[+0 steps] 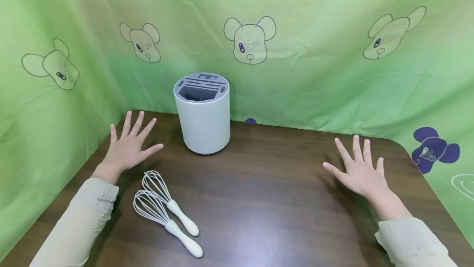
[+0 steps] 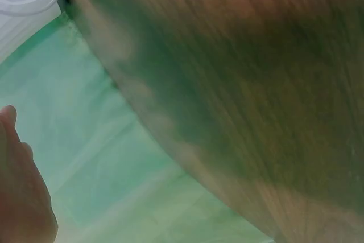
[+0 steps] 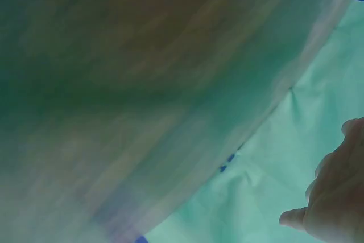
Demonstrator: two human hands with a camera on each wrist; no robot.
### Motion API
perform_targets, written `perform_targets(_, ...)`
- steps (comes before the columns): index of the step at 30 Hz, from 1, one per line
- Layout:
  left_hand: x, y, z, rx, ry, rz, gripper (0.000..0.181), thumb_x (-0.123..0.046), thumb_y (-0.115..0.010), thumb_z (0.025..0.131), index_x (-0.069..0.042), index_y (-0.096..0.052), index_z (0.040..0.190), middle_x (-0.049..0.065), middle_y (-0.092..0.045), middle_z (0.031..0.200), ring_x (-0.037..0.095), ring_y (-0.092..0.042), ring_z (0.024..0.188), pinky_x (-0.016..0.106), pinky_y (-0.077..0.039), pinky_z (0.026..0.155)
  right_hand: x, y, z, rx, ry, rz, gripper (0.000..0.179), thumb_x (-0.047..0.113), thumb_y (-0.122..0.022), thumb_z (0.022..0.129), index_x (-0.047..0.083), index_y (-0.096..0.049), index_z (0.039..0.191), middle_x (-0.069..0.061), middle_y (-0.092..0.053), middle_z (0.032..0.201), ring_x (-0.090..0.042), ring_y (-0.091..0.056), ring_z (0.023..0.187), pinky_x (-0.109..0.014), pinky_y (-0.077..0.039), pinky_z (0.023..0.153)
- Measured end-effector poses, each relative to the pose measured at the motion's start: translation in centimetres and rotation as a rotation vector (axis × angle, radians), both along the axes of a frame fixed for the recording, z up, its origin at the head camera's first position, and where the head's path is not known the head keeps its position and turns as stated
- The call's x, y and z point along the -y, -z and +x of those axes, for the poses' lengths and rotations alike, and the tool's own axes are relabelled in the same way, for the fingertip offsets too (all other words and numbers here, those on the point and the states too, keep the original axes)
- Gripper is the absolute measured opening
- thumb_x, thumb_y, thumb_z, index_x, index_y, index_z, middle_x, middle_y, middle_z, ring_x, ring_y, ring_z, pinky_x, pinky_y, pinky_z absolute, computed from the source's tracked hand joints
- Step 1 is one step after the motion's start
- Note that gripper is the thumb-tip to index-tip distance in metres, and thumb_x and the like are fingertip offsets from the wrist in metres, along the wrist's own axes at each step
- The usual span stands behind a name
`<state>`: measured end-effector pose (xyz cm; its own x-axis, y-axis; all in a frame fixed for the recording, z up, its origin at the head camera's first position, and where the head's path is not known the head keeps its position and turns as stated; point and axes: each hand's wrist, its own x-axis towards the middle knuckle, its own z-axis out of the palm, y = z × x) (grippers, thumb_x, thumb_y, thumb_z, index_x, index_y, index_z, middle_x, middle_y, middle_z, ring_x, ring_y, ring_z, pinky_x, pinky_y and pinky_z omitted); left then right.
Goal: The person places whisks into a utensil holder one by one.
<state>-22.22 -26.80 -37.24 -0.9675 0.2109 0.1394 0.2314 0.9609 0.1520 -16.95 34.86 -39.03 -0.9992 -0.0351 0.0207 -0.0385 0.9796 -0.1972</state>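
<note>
Two white whisks lie side by side at the table's left front, the nearer whisk partly overlapping the farther whisk at their wire heads. Just beyond the wires, my left hand is spread with straight fingers and holds nothing. Over the right side of the table my right hand is likewise spread and holds nothing. In the wrist views, part of the left hand and part of the right hand show at the edges. White wire loops appear at the left wrist view's top corner.
A white cylindrical utensil holder with a grey slotted top stands at the back of the brown table, right of the left hand. A green curtain with printed mouse-like heads hangs behind the table and along its sides.
</note>
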Motion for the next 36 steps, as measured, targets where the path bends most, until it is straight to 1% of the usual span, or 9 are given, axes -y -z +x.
perform_targets(3,0.2,-0.3,0.0,-0.003,-0.008,0.013,0.087,-0.074,-0.043,0.092,-0.034,-0.004,0.160,0.002,0.016,0.167,0.027,0.032,0.149,0.079,0.011,0.109,0.8,-0.4,-0.4,0.004,-0.011,-0.011,0.088,0.068,-0.041,0.096,0.030,0.008,0.159,-0.020,0.030,0.159,-0.047,0.031,0.144,-0.086,0.001,0.100)
perform_targets(6,0.5,-0.6,-0.1,0.013,-0.006,0.040,0.088,-0.073,-0.042,0.093,-0.032,-0.004,0.160,0.002,0.017,0.166,0.027,0.033,0.148,0.079,0.012,0.108,1.7,-0.7,-0.8,0.013,-0.019,-0.014,0.088,0.069,-0.041,0.096,0.030,0.008,0.159,-0.022,0.028,0.159,-0.048,0.030,0.144,-0.086,0.000,0.100)
perform_targets(10,0.7,-1.4,-0.3,0.036,0.000,0.064,0.087,-0.071,-0.041,0.094,-0.029,-0.005,0.160,0.003,0.018,0.166,0.027,0.036,0.146,0.080,0.014,0.107,3.0,-0.9,-1.3,0.016,-0.026,-0.024,0.089,0.070,-0.040,0.095,0.031,0.008,0.159,-0.021,0.025,0.161,-0.049,0.027,0.145,-0.085,-0.002,0.101)
perform_targets(14,0.8,-2.2,-0.6,0.043,-0.009,0.067,0.087,-0.071,-0.041,0.094,-0.027,-0.005,0.161,0.002,0.018,0.166,0.026,0.037,0.145,0.079,0.014,0.107,4.3,-1.0,-1.9,0.010,-0.037,-0.037,0.089,0.072,-0.038,0.095,0.032,0.008,0.159,-0.020,0.024,0.162,-0.050,0.024,0.146,-0.084,-0.004,0.102)
perform_targets(19,0.5,-3.0,-1.1,0.014,-0.012,0.084,0.090,-0.069,-0.044,0.095,-0.025,-0.001,0.161,0.000,0.017,0.166,0.023,0.036,0.146,0.078,0.013,0.109,5.8,-1.1,-2.6,0.020,-0.054,-0.069,0.091,0.073,-0.039,0.094,0.032,0.010,0.158,-0.017,0.026,0.162,-0.049,0.024,0.146,-0.084,-0.004,0.104)
perform_targets(23,-0.2,-3.4,-1.8,-0.025,0.009,0.117,0.092,-0.070,-0.042,0.094,-0.024,0.003,0.160,-0.002,0.015,0.167,0.021,0.035,0.147,0.075,0.015,0.111,6.8,-1.2,-2.8,0.043,-0.066,-0.115,0.094,0.075,-0.041,0.092,0.033,0.012,0.158,-0.014,0.029,0.161,-0.048,0.025,0.146,-0.083,-0.006,0.104)
perform_targets(26,-0.7,-3.6,-2.0,-0.045,0.022,0.136,0.093,-0.072,-0.041,0.094,-0.023,0.002,0.160,-0.003,0.014,0.167,0.020,0.033,0.148,0.074,0.013,0.112,7.7,-1.5,-3.1,0.050,-0.077,-0.143,0.095,0.075,-0.042,0.091,0.034,0.013,0.157,-0.013,0.028,0.162,-0.049,0.024,0.147,-0.083,-0.006,0.105)
perform_targets(30,-1.4,-3.8,-2.2,-0.061,0.039,0.156,0.093,-0.070,-0.043,0.094,-0.022,0.000,0.161,-0.004,0.012,0.167,0.020,0.031,0.149,0.074,0.009,0.114,8.9,-1.9,-3.5,0.041,-0.087,-0.179,0.094,0.074,-0.043,0.092,0.035,0.013,0.157,-0.012,0.027,0.162,-0.049,0.021,0.148,-0.082,-0.007,0.106)
perform_targets(36,-2.4,-4.0,-2.6,-0.104,0.070,0.203,0.091,-0.066,-0.048,0.095,-0.022,-0.003,0.161,-0.005,0.007,0.168,0.018,0.026,0.151,0.072,0.005,0.116,10.9,-2.8,-4.1,-0.003,-0.105,-0.241,0.094,0.071,-0.046,0.092,0.034,0.010,0.158,-0.014,0.021,0.165,-0.047,0.017,0.150,-0.081,-0.008,0.107)
